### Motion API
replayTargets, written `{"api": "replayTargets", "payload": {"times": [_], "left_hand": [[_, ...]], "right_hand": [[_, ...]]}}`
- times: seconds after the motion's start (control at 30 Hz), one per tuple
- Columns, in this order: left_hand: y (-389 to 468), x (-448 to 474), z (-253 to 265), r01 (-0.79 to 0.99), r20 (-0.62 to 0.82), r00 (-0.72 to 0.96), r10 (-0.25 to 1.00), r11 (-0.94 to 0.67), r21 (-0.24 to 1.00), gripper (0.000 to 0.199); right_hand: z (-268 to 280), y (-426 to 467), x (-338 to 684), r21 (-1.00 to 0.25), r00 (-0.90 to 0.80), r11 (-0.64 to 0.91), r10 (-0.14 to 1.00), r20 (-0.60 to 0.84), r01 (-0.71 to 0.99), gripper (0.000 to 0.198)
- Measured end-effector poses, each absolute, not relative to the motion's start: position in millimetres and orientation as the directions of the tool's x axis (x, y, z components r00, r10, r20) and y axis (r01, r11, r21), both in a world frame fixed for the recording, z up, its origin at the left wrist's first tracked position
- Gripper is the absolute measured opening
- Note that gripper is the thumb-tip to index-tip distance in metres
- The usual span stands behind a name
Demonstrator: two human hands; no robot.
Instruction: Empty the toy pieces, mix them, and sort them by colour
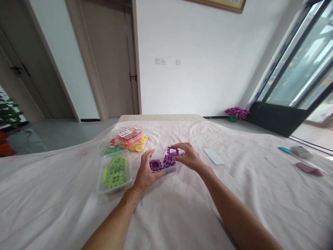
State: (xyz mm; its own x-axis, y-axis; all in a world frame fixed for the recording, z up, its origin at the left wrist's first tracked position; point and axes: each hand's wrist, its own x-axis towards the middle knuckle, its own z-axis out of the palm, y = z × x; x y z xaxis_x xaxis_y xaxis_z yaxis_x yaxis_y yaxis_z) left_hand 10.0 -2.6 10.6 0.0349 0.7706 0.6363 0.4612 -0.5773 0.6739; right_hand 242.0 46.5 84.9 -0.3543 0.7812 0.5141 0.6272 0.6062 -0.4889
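Note:
Purple interlocking plastic blocks (155, 165) lie in a small clear plastic box (170, 169) on the cloth in front of me. My left hand (145, 171) holds the box at its left side, with the thumb along the front edge. At the box's right end, my right hand (188, 156) is closed on a purple square block (172, 150) raised above the others. Its fingers partly cover that block and the box's right end. To the left stands a larger translucent box (101, 180) with lime-green blocks (117, 172) in it.
Behind the green box are clear packs of orange blocks (129, 136) and yellow blocks (140, 144). A clear lid with a white label (214, 156) lies right of my right hand. Farther right are a blue-handled item (285, 150) and a pink cloth-like piece (309, 169).

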Motion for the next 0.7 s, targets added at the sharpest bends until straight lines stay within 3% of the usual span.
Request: {"api": "replayTargets", "payload": {"times": [0.17,0.4,0.7], "left_hand": [[-3.7,11.6,11.3,0.461,0.638,0.043,0.769,-0.582,0.67,0.088],[-5.3,12.7,12.4,0.461,0.617,0.045,0.786,-0.564,0.685,0.087],[-5.8,12.8,12.7,0.48,0.614,0.054,0.787,-0.56,0.675,0.085]], "right_hand": [[85.2,46.0,234.5,-0.404,-0.475,0.623,0.778,0.411,0.67,0.039],[85.2,48.7,237.4,-0.32,-0.442,0.514,0.854,0.273,0.796,0.038],[86.3,46.2,234.1,-0.348,-0.636,0.667,0.741,0.216,0.659,0.026]]}}
